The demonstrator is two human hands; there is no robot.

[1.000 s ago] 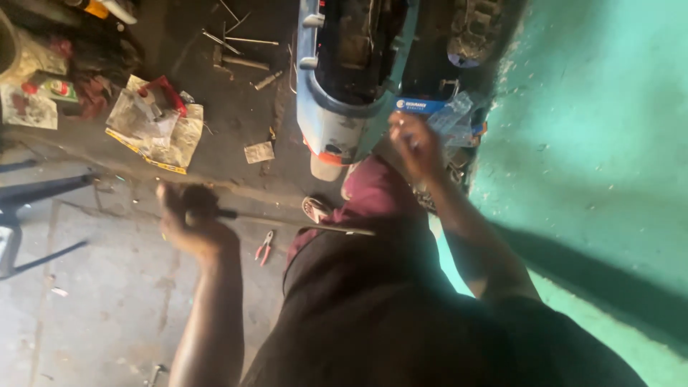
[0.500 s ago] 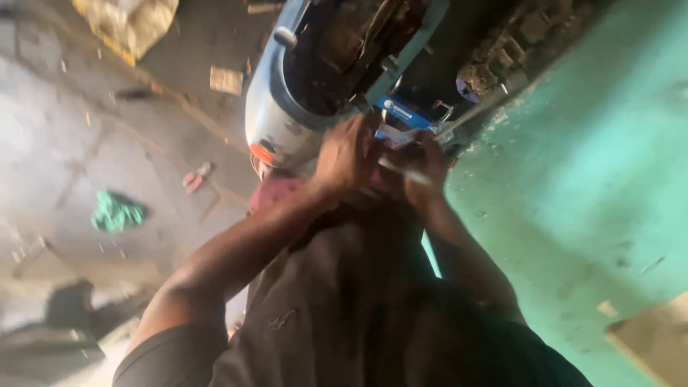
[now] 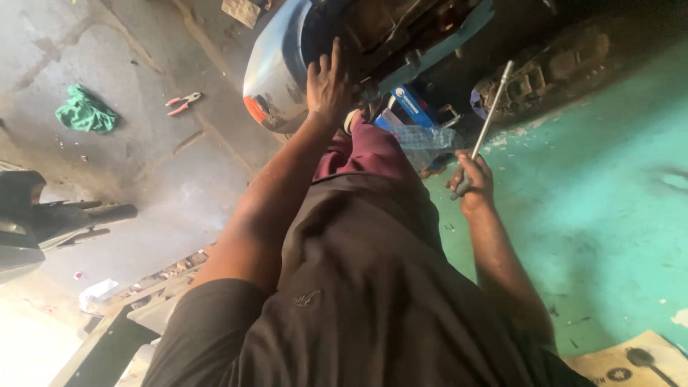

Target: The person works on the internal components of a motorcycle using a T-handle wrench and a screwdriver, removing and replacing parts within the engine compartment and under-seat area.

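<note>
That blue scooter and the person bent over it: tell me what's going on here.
A person in a dark shirt leans over the blue scooter's rear body. Their left hand rests flat on its edge, and their right hand grips a long silver metal wrench pointing up toward the machine. Red-handled pliers and a crumpled green rag lie on the concrete floor.

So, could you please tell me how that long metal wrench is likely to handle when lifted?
The long metal wrench looks like a straight steel rod, so probably stiff and fairly heavy. The right hand holds only its lower end, so it may feel top-heavy.
</note>
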